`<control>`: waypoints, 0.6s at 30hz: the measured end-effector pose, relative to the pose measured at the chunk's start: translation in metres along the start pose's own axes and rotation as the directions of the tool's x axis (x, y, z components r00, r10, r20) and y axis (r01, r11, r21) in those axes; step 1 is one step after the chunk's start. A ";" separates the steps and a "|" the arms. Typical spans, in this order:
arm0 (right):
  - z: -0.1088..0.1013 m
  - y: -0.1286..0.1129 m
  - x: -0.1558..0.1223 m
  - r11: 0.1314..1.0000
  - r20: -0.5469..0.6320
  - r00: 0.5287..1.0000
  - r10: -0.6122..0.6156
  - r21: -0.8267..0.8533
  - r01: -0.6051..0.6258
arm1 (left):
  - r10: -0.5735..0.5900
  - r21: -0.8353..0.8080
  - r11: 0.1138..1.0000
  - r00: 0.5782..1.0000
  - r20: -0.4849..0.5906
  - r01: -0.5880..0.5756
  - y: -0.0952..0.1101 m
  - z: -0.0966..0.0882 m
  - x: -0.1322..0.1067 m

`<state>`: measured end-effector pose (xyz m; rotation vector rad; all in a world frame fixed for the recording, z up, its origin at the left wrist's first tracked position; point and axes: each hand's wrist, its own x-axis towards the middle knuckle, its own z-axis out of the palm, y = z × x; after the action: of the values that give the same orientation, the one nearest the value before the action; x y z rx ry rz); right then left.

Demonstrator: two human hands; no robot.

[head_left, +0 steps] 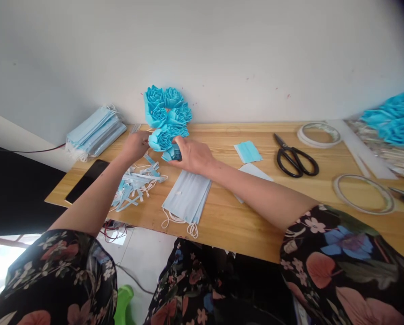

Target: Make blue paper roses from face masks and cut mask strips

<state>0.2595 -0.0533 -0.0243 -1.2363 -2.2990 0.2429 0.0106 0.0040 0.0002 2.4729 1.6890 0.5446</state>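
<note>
A bunch of blue flowers [167, 112] folded from face masks leans against the white wall at the back of the wooden table [242, 212]. My right hand [192, 154] is closed around the base of a blue mask flower [160, 139] at the bottom of the bunch. My left hand [137, 144] touches that same flower from the left with its fingers curled on it. Below my hands lie a heap of cut mask strips and ear loops [136, 184] and a small stack of flat blue masks [187, 197].
A pile of masks [94, 132] sits at the far left, a black phone [86, 180] near the left edge. Cut mask pieces [248, 151], black scissors [295, 156] and two tape rolls [319, 134] [363, 193] lie to the right. More blue flowers [396, 118] are at far right.
</note>
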 end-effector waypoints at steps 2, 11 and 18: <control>0.009 -0.004 0.003 0.999 0.000 1.000 0.028 -0.024 -0.028 | -0.018 -0.010 1.000 1.000 0.008 0.018 -0.001 0.000 0.001; 0.002 0.008 0.006 0.989 0.049 0.992 -0.120 0.088 0.115 | -0.024 0.036 0.999 1.000 -0.010 0.024 -0.011 -0.004 0.006; 0.013 0.010 0.021 0.967 0.063 0.996 0.056 0.247 -0.070 | -0.046 0.009 0.999 0.999 -0.009 0.046 -0.013 -0.005 0.005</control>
<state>0.2505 -0.0300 -0.0317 -1.1875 -2.1961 0.5769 -0.0004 0.0132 0.0024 2.4351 1.7505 0.5440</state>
